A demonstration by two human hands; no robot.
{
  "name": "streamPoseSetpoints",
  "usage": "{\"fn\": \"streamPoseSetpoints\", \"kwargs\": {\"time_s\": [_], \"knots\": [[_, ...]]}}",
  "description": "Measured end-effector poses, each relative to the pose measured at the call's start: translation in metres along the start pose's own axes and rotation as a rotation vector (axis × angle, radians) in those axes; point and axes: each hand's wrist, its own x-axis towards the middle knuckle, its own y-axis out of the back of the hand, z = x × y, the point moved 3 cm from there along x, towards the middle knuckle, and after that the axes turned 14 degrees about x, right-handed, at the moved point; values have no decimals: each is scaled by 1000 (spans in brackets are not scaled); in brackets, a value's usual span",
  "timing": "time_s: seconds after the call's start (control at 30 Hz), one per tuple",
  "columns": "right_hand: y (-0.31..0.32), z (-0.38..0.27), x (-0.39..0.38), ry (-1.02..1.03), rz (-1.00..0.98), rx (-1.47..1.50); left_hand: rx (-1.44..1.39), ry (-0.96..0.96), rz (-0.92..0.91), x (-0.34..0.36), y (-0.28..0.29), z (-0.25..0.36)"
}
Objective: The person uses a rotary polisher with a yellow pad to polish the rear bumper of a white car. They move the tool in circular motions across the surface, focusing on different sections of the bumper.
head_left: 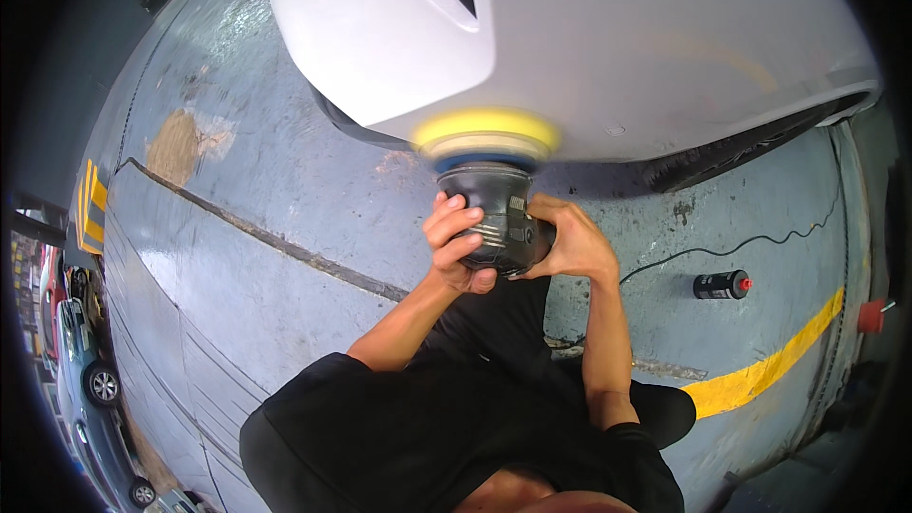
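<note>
Both my hands hold a black electric car polisher (486, 192) in front of me. The fingers of my left hand (454, 239) wrap round the left side of its body. My right hand (573, 245) is closed round its right side, the fingertips partly hidden behind the tool. At the polisher's far end a yellow foam pad (486, 127) is blurred, as if spinning. It meets the lower edge of a white car bumper (399, 38), beside the grey-looking side panel (627, 47).
A black bottle (719, 285) with a red tip lies on the grey-blue floor to the right. A black cord (731, 249) snakes across the floor there. The car's tyre (722, 157) is at the right. A yellow line (760, 378) and a floor groove (285, 245) cross the ground.
</note>
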Motion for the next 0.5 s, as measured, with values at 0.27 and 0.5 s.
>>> {"fn": "streamPoseSetpoints", "kwargs": {"time_s": [0.27, 0.5], "knots": [[-4, -30, 3, 54, 63, -90, 68, 107, 95, 17, 9, 3], [23, -57, -13, 38, 137, -106, 5, 91, 115, 51, -3, 24]]}}
